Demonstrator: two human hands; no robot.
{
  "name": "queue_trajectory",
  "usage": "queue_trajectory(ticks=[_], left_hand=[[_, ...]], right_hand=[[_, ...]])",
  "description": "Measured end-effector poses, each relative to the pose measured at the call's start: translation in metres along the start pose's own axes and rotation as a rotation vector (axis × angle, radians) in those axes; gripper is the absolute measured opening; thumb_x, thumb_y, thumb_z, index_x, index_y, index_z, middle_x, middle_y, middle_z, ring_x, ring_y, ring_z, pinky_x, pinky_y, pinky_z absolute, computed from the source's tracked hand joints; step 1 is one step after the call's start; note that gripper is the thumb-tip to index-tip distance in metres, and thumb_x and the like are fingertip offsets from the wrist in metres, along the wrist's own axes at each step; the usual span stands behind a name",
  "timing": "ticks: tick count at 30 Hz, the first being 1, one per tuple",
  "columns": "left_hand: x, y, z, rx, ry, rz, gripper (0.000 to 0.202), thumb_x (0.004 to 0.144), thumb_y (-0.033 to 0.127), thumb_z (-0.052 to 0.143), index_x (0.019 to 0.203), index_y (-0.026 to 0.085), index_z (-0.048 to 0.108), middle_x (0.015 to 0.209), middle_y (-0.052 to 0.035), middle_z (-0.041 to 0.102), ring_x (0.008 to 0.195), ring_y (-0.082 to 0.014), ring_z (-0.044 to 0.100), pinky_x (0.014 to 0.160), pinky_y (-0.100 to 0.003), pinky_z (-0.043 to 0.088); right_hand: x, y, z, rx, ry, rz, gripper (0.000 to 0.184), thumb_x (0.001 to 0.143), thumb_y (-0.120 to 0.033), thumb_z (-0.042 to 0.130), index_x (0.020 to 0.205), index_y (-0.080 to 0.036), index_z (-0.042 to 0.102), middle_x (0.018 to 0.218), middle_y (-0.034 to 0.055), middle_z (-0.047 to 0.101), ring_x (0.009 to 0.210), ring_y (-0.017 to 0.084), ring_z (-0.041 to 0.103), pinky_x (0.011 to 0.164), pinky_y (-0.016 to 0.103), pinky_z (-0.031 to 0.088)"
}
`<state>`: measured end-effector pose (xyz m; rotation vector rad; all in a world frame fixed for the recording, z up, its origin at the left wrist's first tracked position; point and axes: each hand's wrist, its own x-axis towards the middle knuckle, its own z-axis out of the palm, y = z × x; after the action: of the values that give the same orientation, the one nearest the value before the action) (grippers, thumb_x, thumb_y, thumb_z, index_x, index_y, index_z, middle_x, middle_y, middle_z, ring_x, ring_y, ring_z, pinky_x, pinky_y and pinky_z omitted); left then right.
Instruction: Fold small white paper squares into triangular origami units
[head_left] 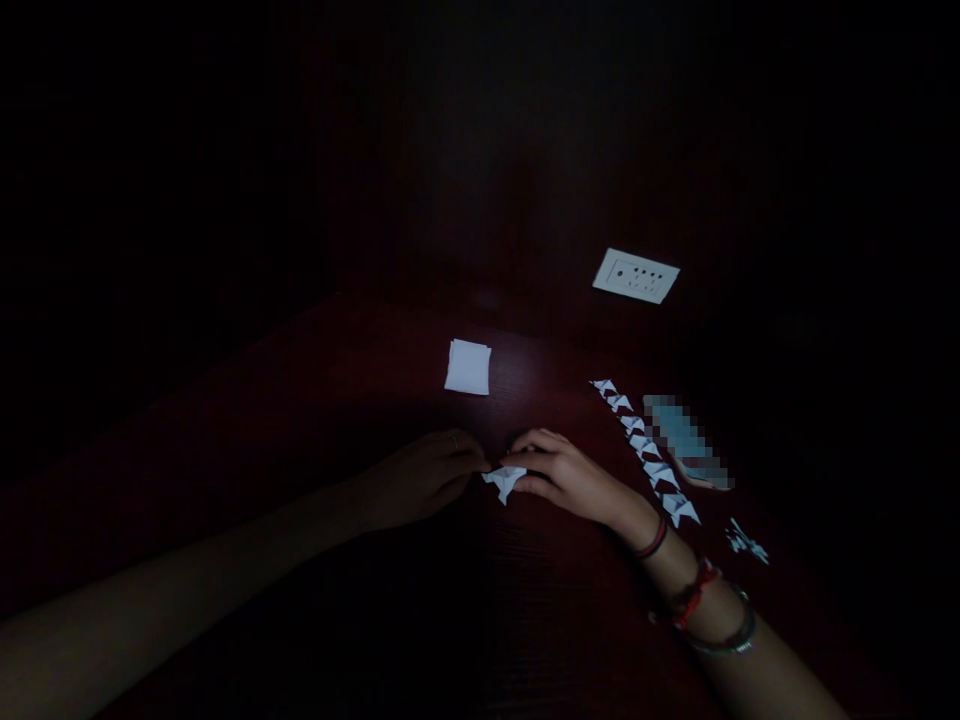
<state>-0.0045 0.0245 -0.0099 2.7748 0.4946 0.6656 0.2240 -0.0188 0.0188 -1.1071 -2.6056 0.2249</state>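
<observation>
Between my two hands, low over the dark red tabletop, is a small folded white paper (504, 482) with pointed corners. My right hand (566, 475) is closed on its right side, thumb and fingers pressed together there. On the other side my left hand (435, 478), dim in shadow, pinches its left corner with the fingertips. Several similar folded white papers (636, 440) lie in a slanting row to the right of my right hand. A small stack of square white paper sheets (469, 370) rests beyond my hands.
A pixelated flat oblong object (686, 440) lies right of the folded row. Nearer me are small pale scraps (746, 542). A white power socket (636, 277) is on the wall behind the dark table (360, 370). The surroundings are very dark.
</observation>
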Motion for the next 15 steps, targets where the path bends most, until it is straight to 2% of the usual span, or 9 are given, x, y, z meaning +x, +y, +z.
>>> queue_trajectory(ticks=[4, 6, 9, 12, 15], left_hand=[[0.001, 0.005, -0.004, -0.013, -0.039, 0.062, 0.029, 0.084, 0.011, 0.041, 0.107, 0.021, 0.054, 0.108, -0.0051, 0.049, 0.098, -0.0161, 0.045, 0.086, -0.030, 0.038], [0.001, 0.006, -0.006, 0.017, -0.036, 0.048, 0.028, 0.084, 0.013, 0.041, 0.107, 0.022, 0.054, 0.105, -0.0047, 0.050, 0.096, -0.0162, 0.046, 0.084, -0.031, 0.039], [0.001, 0.005, -0.006, 0.062, 0.010, -0.015, 0.027, 0.085, 0.014, 0.040, 0.106, 0.022, 0.054, 0.099, -0.0040, 0.051, 0.088, -0.0150, 0.048, 0.078, -0.029, 0.041], [0.001, 0.002, -0.006, 0.091, 0.060, -0.057, 0.027, 0.084, 0.013, 0.040, 0.106, 0.020, 0.055, 0.095, -0.0044, 0.050, 0.085, -0.0147, 0.048, 0.076, -0.028, 0.041], [0.001, 0.001, -0.005, 0.104, 0.061, -0.053, 0.028, 0.082, 0.012, 0.042, 0.106, 0.020, 0.054, 0.097, -0.0049, 0.049, 0.088, -0.0160, 0.047, 0.077, -0.029, 0.042]], right_hand=[[0.002, 0.003, -0.001, -0.028, 0.062, 0.016, 0.034, 0.084, -0.015, 0.045, 0.116, -0.025, 0.050, 0.105, 0.0048, 0.051, 0.098, 0.017, 0.046, 0.086, 0.032, 0.039], [0.001, 0.002, -0.003, -0.004, 0.126, 0.076, 0.034, 0.084, -0.012, 0.042, 0.116, -0.023, 0.050, 0.103, 0.0054, 0.052, 0.097, 0.016, 0.047, 0.085, 0.031, 0.040], [-0.001, -0.003, -0.005, 0.059, 0.171, 0.220, 0.025, 0.085, -0.021, 0.042, 0.105, -0.017, 0.058, 0.094, 0.0063, 0.055, 0.086, 0.014, 0.052, 0.079, 0.028, 0.043], [-0.003, -0.009, -0.003, 0.085, 0.101, 0.316, 0.026, 0.082, -0.034, 0.049, 0.096, -0.016, 0.062, 0.086, 0.0062, 0.057, 0.079, 0.015, 0.054, 0.073, 0.028, 0.044], [-0.002, -0.014, 0.005, 0.074, 0.066, 0.342, 0.024, 0.076, -0.032, 0.057, 0.093, -0.016, 0.063, 0.085, 0.0059, 0.056, 0.078, 0.016, 0.055, 0.071, 0.028, 0.044]])
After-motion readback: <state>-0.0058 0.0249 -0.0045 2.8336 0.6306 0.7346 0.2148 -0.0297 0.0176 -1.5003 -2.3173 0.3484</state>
